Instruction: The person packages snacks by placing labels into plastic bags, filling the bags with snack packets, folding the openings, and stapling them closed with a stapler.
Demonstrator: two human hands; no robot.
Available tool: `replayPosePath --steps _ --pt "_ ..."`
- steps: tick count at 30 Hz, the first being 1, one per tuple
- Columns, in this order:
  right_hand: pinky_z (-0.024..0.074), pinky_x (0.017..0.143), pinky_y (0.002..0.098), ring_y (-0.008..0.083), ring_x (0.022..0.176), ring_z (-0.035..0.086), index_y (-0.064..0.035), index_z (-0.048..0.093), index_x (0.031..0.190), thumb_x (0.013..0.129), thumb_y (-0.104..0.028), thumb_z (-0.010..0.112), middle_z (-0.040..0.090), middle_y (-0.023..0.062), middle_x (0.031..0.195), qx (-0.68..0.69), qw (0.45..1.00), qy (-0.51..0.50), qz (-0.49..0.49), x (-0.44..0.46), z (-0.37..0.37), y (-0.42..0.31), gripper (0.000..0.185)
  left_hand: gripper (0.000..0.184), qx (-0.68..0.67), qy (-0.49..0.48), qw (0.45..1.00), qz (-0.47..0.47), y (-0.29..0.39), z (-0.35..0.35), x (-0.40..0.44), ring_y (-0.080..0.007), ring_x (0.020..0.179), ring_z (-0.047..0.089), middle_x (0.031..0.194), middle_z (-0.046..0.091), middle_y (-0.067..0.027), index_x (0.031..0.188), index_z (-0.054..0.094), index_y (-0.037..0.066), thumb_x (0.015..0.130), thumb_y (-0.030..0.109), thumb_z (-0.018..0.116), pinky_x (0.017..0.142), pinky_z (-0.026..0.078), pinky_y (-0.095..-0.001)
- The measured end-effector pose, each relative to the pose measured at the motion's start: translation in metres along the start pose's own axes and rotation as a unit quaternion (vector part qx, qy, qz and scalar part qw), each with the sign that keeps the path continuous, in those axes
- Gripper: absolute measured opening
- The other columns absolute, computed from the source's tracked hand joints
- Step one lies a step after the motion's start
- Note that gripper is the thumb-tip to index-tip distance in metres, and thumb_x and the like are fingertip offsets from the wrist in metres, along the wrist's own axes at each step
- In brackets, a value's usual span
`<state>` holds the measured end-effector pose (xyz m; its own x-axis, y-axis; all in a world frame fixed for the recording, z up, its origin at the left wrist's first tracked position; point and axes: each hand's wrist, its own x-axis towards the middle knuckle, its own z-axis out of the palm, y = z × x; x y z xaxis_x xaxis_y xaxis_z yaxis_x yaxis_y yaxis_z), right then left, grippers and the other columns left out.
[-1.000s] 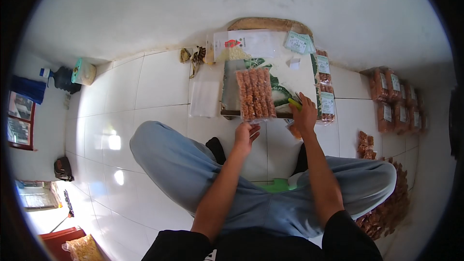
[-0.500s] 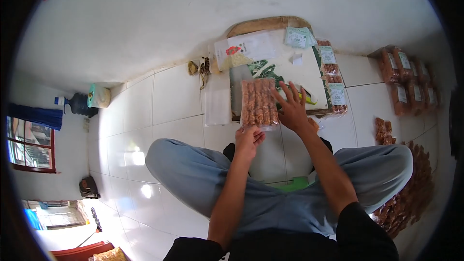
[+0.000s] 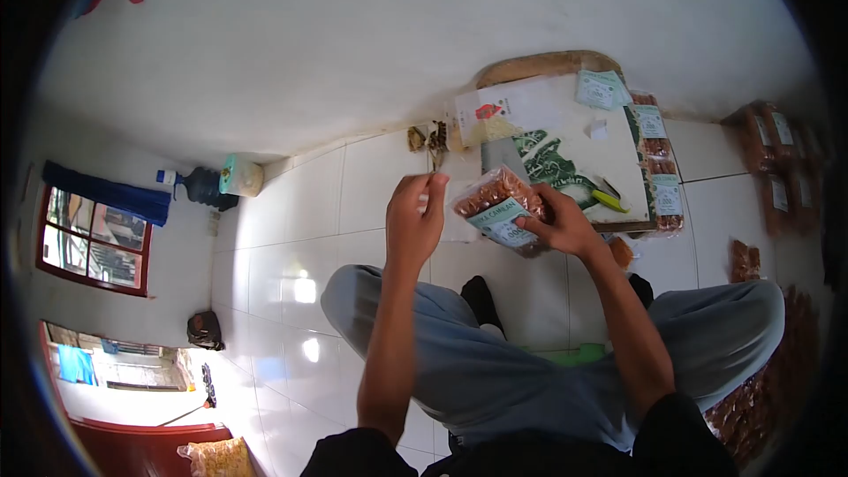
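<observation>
A clear plastic packet of reddish-brown snack pieces (image 3: 502,187) is tilted in front of me, a pale green label showing on its side. My right hand (image 3: 565,223) grips its right end, thumb on the label. To the left, apart from the packet, my left hand (image 3: 415,216) is raised with its fingers curled in; whatever they may hold is hidden. Behind the packet stands a low board (image 3: 574,137) with a white and dark green leaf-patterned top. On it lie a stack of pale green labels (image 3: 601,88) and a yellow-green tool (image 3: 609,198).
Labelled packets (image 3: 668,199) line the board's right side. More bundled packets (image 3: 767,137) stand by the wall at far right, with a loose heap of small packets (image 3: 742,411) beside my knee. A brown crumpled item (image 3: 437,140) lies on the tiles left of the board.
My left hand has let go of the packet's lower edge and moved left. My right hand, open before, now grips the packet, which has turned and shows a label. The view has swung left.
</observation>
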<state>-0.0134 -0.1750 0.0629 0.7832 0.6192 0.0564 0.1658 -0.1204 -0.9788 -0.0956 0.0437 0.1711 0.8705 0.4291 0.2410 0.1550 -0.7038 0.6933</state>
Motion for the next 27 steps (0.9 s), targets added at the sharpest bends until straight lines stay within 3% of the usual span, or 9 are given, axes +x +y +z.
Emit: replayPosePath --steps 1,3,5,10,15,18,21,24,27 --pt "0.0501 0.071 0.0331 0.0221 0.079 0.064 -0.0006 0.056 0.112 0.081 -0.028 0.075 0.065 0.0150 0.090 0.025 1.000 -0.009 -0.015 0.000 0.000 -0.004 0.046 0.037 0.012 -0.051 0.997 0.060 0.004 -0.004 0.010 -0.0160 0.084 0.064 0.086 0.067 -0.0092 0.103 0.067 0.002 0.099 0.034 0.051 0.074 0.050 -0.0297" --pt "0.0500 0.074 0.0344 0.0209 0.082 0.064 0.0000 0.057 0.110 0.081 -0.028 0.075 0.066 0.0153 0.091 0.041 0.999 -0.020 0.006 -0.001 0.000 -0.013 0.044 0.034 0.012 -0.094 0.994 0.054 0.010 -0.009 0.024 -0.0158 0.083 0.063 0.087 0.068 -0.0089 0.103 0.067 0.002 0.098 0.032 0.053 0.074 0.050 -0.0303" --pt "0.0502 0.077 0.0345 0.0213 0.085 0.064 0.0010 0.057 0.111 0.083 -0.029 0.074 0.066 0.0160 0.094 0.081 0.996 -0.031 0.004 -0.003 0.002 -0.016 0.045 0.032 0.017 -0.218 0.976 -0.024 0.017 -0.013 0.033 -0.0132 0.079 0.061 0.085 0.067 -0.0082 0.101 0.068 0.002 0.097 0.031 0.056 0.073 0.049 -0.0283" --pt "0.0499 0.083 0.0344 0.0229 0.093 0.064 0.0019 0.057 0.115 0.085 -0.033 0.071 0.066 0.0171 0.100 0.076 0.995 -0.060 0.014 -0.007 -0.003 -0.035 0.048 0.041 -0.021 -0.228 0.971 0.073 0.015 -0.004 0.036 -0.0164 0.058 0.051 0.064 0.059 -0.0096 0.088 0.065 -0.002 0.093 0.039 0.061 0.058 0.044 -0.0317" --pt "0.0504 0.082 0.0348 0.0235 0.092 0.065 0.0025 0.058 0.114 0.086 -0.036 0.070 0.067 0.0173 0.099 0.044 0.997 -0.059 0.024 -0.011 -0.007 -0.044 0.050 0.044 0.059 -0.241 0.967 0.052 0.009 0.000 0.039 -0.0130 0.055 0.045 0.057 0.052 -0.0050 0.079 0.061 -0.002 0.096 0.038 0.058 0.053 0.038 -0.0331" --pt "0.0511 0.080 0.0347 0.0227 0.091 0.065 0.0028 0.058 0.113 0.086 -0.037 0.070 0.067 0.0170 0.098 0.041 0.997 -0.066 0.026 -0.012 -0.008 -0.047 0.050 0.047 -0.044 -0.258 0.965 0.011 0.000 0.004 0.040 -0.0139 0.054 0.044 0.055 0.048 -0.0042 0.075 0.057 -0.003 0.098 0.039 0.054 0.052 0.037 -0.0335" --pt "0.0515 0.079 0.0334 0.0207 0.090 0.065 0.0030 0.059 0.112 0.085 -0.036 0.071 0.068 0.0164 0.098 0.079 0.994 -0.071 0.034 -0.013 -0.003 -0.042 0.049 0.056 -0.001 -0.295 0.955 -0.029 0.002 0.003 0.047 -0.0150 0.054 0.043 0.055 0.047 -0.0036 0.073 0.056 -0.004 0.099 0.046 0.048 0.053 0.038 -0.0354" --pt "0.0515 0.078 0.0317 0.0190 0.090 0.065 0.0034 0.059 0.111 0.085 -0.034 0.072 0.068 0.0158 0.098 0.114 0.991 -0.064 0.038 -0.015 -0.002 -0.043 0.047 0.063 0.048 -0.235 0.968 -0.070 0.007 0.004 0.044 -0.0141 0.062 0.051 0.063 0.057 -0.0065 0.076 0.060 -0.003 0.099 0.053 0.042 0.062 0.043 -0.0330" --pt "0.0513 0.079 0.0312 0.0191 0.092 0.065 0.0037 0.059 0.112 0.085 -0.035 0.073 0.068 0.0159 0.100 0.118 0.991 -0.056 0.038 -0.018 -0.005 -0.050 0.049 0.066 -0.089 -0.221 0.968 -0.081 0.002 0.008 0.042 -0.0145 0.078 0.059 0.082 0.066 -0.0091 0.093 0.065 -0.002 0.097 0.058 0.039 0.077 0.047 -0.0305"
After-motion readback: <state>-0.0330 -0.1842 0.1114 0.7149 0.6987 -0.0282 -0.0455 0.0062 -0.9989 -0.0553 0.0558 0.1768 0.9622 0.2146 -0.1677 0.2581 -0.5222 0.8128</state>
